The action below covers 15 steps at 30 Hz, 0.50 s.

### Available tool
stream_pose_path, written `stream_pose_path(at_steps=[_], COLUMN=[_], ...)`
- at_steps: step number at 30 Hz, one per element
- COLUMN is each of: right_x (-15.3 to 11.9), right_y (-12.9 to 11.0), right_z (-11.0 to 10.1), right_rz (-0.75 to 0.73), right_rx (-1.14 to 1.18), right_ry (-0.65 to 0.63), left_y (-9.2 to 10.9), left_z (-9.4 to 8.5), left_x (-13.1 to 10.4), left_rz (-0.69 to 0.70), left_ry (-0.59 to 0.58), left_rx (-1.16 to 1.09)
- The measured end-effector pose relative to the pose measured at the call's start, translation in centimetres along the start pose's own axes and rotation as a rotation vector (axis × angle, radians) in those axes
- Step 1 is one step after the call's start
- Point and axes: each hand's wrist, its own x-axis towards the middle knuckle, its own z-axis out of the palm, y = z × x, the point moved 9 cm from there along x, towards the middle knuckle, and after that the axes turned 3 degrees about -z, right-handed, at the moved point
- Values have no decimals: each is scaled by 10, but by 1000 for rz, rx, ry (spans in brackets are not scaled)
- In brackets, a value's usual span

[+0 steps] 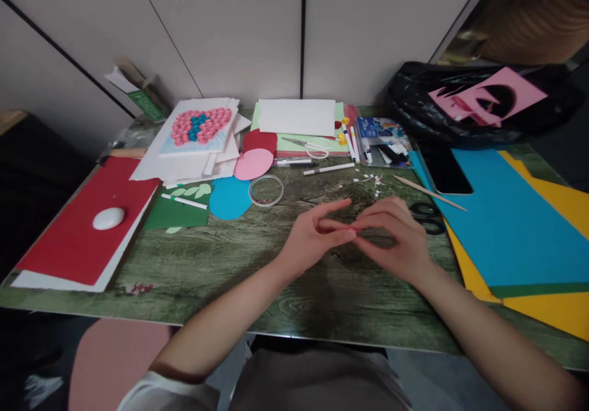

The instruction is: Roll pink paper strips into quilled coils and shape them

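Note:
My left hand (310,236) and my right hand (398,233) meet fingertip to fingertip above the table. Both are closed in a pinch, with the left index finger sticking out. A speck of pinkish red shows where the fingertips touch; what they hold there is too small to name. Just beyond my right hand lie white and pink paper scraps (377,181) and a pointed wooden stick (430,192). Black-handled scissors (427,218) rest beside the right knuckles, their blades hidden. A clear round ring, like a tape roll (265,191), is to the left.
Blue sheets (515,227) and a phone (445,170) lie at right, a black bag (405,101) behind. At left are red sheets (87,215) with a white oval object (108,218). White-handled scissors (317,148), markers and a pink-and-blue flower heart (200,126) lie towards the back.

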Motion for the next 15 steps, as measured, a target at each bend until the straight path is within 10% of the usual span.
stream_pose_path(at_steps=[15], right_x=[0], right_y=[-3], right_z=[1], right_rz=[-24], right_rx=[-28], right_ry=[8], left_y=[5], left_z=[4], left_x=[-1], left_rz=[39], left_ry=[-45], left_rx=[58])
